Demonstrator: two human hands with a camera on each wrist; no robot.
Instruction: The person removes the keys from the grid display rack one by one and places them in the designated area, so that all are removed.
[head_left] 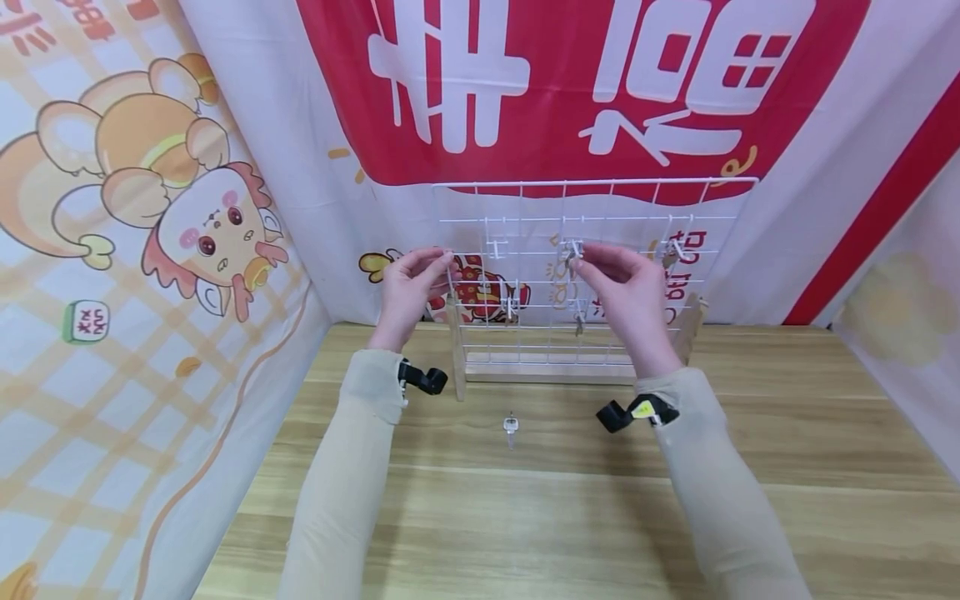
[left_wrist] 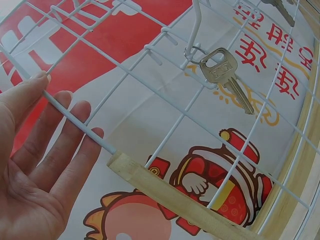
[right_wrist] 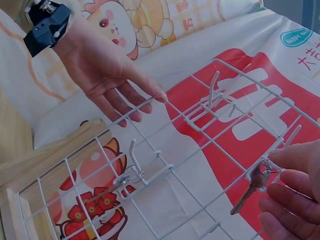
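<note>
A white wire grid rack (head_left: 592,180) stands upright in a wooden base. My left hand (head_left: 411,292) holds the rack's left side wire, thumb in front and fingers behind, just above the wooden upright (left_wrist: 150,182). At an upper middle hook, my right hand (head_left: 633,292) pinches the ring of a key (right_wrist: 256,181), whose blade points downward. Another key (left_wrist: 222,70) hangs by its ring from a lower left hook. The upper left hook (right_wrist: 214,90) carries nothing. More keys hang lower in the middle and at the upper right.
One more key (head_left: 511,427) with a pale head lies on the wooden table (head_left: 480,517) in front of the rack. Printed cloth (head_left: 360,242) rises behind the rack and along both sides. Each wrist wears a black camera (head_left: 423,379).
</note>
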